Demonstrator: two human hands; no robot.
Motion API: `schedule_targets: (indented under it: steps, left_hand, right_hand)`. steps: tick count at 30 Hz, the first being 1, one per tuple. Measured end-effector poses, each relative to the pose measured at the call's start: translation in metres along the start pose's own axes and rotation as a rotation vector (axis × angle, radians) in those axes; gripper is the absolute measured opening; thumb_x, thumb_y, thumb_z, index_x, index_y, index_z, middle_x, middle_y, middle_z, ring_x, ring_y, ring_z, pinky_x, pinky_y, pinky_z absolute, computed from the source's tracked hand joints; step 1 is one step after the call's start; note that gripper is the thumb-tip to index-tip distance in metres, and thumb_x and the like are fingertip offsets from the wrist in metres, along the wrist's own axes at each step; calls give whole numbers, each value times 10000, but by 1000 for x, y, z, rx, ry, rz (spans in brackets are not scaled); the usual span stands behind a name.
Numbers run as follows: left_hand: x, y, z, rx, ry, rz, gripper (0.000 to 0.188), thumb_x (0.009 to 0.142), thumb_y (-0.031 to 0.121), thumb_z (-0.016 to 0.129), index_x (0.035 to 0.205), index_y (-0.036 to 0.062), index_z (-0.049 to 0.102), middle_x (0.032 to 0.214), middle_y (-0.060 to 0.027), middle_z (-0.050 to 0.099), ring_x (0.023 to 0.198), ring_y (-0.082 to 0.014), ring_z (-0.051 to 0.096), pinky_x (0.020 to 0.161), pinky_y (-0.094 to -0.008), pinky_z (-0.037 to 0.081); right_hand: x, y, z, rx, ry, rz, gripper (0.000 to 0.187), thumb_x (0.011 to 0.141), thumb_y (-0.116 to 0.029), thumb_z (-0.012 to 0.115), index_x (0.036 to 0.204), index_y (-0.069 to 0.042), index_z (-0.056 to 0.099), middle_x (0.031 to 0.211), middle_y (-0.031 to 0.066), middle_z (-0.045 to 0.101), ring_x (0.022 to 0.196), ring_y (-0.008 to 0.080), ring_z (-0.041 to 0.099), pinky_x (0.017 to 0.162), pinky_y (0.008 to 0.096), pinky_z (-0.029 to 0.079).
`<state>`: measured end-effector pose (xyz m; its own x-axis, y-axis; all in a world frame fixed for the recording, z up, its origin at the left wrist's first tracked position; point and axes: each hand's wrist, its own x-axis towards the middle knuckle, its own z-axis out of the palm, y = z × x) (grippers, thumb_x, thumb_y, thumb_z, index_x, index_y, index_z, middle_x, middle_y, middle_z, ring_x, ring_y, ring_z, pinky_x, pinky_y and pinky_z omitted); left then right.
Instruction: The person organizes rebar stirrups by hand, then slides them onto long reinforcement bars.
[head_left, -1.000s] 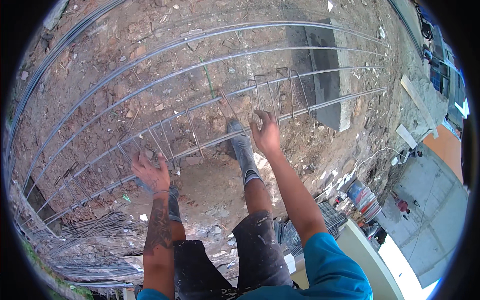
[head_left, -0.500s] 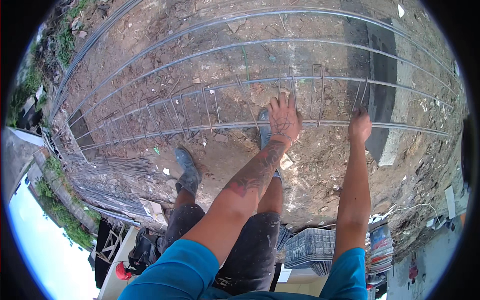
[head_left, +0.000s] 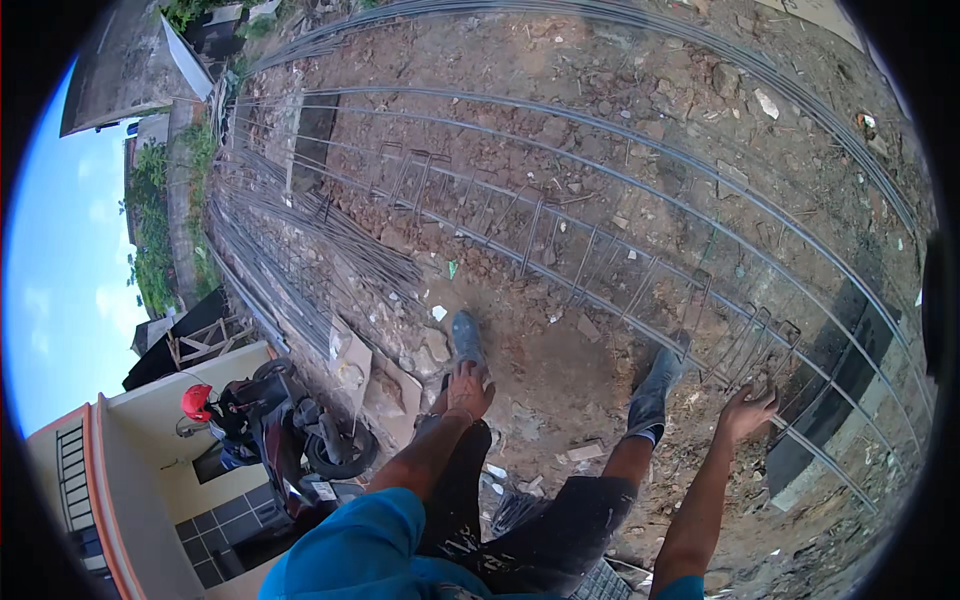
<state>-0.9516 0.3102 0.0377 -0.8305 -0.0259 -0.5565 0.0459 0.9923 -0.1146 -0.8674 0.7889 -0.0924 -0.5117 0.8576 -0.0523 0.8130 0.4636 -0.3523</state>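
My left hand (head_left: 468, 390) is in front of my left leg, above the boot (head_left: 467, 338). Its fingers are loosely spread and hold nothing. My right hand (head_left: 748, 412) is at the nearest long steel bar (head_left: 620, 312), close to a cluster of bent wire stirrups (head_left: 745, 345). The fingers of that hand are apart and slightly bent; whether they touch the bar is hard to see. More rectangular stirrups (head_left: 540, 235) hang along this bar and the parallel bar (head_left: 575, 222) beyond it, spaced unevenly.
Two further long bars (head_left: 600, 165) curve across the dirt, with a thick bundle of rods (head_left: 690, 40) beyond. Loose rods (head_left: 330, 235) lie at left. A dark slab (head_left: 835, 400) lies under the bars at right. A motorcycle (head_left: 310, 430) with a red helmet (head_left: 197, 402) stands by a house.
My view has swung left, bringing the motorcycle and house into sight. My left hand has come off the bars and back toward my leg. My right hand remains by the nearest bar.
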Motion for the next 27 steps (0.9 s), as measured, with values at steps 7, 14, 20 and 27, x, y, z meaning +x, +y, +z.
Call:
schedule_targets:
  steps: [7,14,20,27]
  left_hand:
    - [-105,-269,-23,-257,-31,-582,328,753,315,624,946,51,629,999,-178,593,984,-338,528,868,-416,424]
    - [-48,-409,40,-729,-142,-636,364,800,401,570,927,81,687,947,-221,642,972,-363,587,878,-426,445]
    - [113,-534,-40,-765,-3,-522,281,792,314,587,883,59,662,898,-159,661,866,-319,631,775,-397,488]
    - [400,-497,-164,-735,129,-50,475,811,344,591,1082,-46,571,1049,-264,585,1004,-393,558,853,-405,445]
  right_hand:
    - [-69,-194,-1,26,-366,-331,354,802,-91,578,1132,-7,482,1174,213,442,1083,386,454,889,461,384]
    - [-195,-320,43,-32,-520,-210,283,774,-108,606,1028,3,543,1074,222,488,950,386,519,819,457,421]
    - [-319,-548,134,105,-800,-430,306,764,-221,626,1002,-31,596,1000,223,586,918,384,559,816,428,449]
    - [-357,-742,220,362,-928,-96,468,787,-280,625,1139,13,531,1078,229,596,1017,338,578,875,386,441]
